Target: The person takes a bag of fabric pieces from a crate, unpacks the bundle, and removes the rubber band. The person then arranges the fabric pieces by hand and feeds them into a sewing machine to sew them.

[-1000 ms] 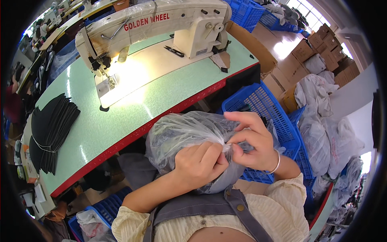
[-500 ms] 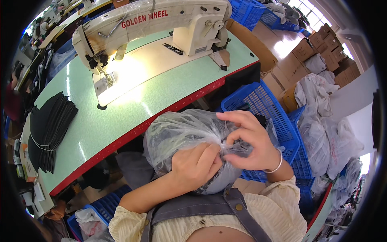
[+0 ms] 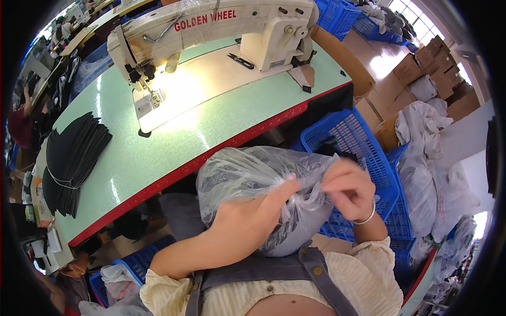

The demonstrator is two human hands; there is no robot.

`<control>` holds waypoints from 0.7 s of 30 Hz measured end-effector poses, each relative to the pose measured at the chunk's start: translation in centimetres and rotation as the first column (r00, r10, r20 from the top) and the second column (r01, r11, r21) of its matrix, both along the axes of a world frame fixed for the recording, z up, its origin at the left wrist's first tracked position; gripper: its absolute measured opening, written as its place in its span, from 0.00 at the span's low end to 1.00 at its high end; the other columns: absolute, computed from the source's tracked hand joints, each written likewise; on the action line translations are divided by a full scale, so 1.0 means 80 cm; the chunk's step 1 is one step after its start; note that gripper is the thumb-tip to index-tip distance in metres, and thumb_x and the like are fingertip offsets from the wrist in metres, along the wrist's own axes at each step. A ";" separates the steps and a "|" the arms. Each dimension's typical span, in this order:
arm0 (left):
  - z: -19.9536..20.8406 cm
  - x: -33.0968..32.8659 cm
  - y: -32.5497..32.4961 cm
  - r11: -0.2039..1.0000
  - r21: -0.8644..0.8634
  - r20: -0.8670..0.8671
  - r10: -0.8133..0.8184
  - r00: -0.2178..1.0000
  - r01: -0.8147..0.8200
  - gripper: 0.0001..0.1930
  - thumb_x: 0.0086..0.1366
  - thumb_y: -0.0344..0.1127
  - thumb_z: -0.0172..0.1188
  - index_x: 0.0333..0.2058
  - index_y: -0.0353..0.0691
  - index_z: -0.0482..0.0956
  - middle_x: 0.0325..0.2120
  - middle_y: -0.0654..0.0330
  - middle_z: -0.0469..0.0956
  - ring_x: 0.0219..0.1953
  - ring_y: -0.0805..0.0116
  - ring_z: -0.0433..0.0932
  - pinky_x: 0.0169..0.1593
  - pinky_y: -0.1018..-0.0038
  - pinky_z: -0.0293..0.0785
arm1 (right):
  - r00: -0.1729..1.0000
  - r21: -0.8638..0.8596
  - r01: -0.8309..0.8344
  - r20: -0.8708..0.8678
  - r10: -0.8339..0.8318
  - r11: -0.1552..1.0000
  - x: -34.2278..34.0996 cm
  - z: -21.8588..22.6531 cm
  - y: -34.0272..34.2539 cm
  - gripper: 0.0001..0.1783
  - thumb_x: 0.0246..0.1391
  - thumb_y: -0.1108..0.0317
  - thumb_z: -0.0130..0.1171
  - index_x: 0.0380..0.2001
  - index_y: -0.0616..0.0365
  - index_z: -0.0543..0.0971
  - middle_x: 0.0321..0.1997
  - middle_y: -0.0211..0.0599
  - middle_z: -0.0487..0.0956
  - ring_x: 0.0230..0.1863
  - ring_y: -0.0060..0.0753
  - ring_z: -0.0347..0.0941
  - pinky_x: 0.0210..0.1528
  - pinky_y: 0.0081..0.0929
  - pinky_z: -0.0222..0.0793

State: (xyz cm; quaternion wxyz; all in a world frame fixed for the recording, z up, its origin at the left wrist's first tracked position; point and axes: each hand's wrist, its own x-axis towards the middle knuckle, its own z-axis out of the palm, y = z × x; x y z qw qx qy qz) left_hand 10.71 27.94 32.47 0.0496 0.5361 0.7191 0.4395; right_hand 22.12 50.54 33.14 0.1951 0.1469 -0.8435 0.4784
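Observation:
A clear plastic bag [image 3: 234, 166] with dark contents bulges in front of me, just below the table's red edge, its neck gathered into creases. My left hand [image 3: 250, 216] is closed around the gathered plastic, thumb and forefinger pressed at the neck. On the right side of the neck, my right hand [image 3: 350, 189], with a pale bangle at the wrist, has curled fingers pinching the bag's twisted end; motion blurs the fingertips. What lies inside the bag cannot be made out beyond its dark colour.
A sewing machine [image 3: 205, 26] stands on the green table [image 3: 174, 145]. On the table lie a tied stack of black cut pieces [image 3: 74, 163] and black thread snips [image 3: 241, 61]. Blue crates [image 3: 377, 152], filled plastic bags [image 3: 421, 184] and cardboard boxes [image 3: 432, 63] stand to the right.
My right hand has moved slightly right and its spread fingers have drawn together on the bag's end. My left thumb and forefinger have shifted up along the neck. The whole view has shifted a little.

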 end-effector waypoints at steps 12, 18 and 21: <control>0.086 -0.028 -0.035 0.871 -0.477 -0.167 -0.223 0.960 0.120 0.58 0.28 0.41 0.77 0.65 0.55 0.60 0.67 0.50 0.53 0.27 0.62 0.77 0.27 0.74 0.69 | 0.947 0.655 0.244 -0.002 -0.322 0.715 -0.047 0.016 -0.008 0.68 0.27 0.52 0.76 0.69 0.56 0.47 0.71 0.54 0.52 0.72 0.49 0.47 0.70 0.53 0.39; 0.064 -0.020 -0.073 0.783 -0.569 -0.418 -0.013 0.908 -0.251 0.55 0.25 0.57 0.75 0.54 0.31 0.71 0.64 0.46 0.58 0.21 0.68 0.73 0.27 0.76 0.69 | 0.929 0.773 0.147 0.107 -0.355 0.617 -0.053 0.049 0.002 0.70 0.24 0.52 0.77 0.70 0.52 0.47 0.71 0.46 0.54 0.72 0.45 0.50 0.69 0.58 0.37; 0.061 -0.013 -0.086 0.652 -0.532 -0.635 0.114 0.764 -0.540 0.55 0.31 0.70 0.66 0.42 0.16 0.74 0.62 0.42 0.62 0.19 0.68 0.72 0.26 0.78 0.70 | 0.956 0.811 0.100 0.082 -0.281 0.576 -0.051 0.067 0.001 0.61 0.29 0.58 0.75 0.68 0.50 0.53 0.68 0.40 0.61 0.68 0.41 0.56 0.69 0.54 0.43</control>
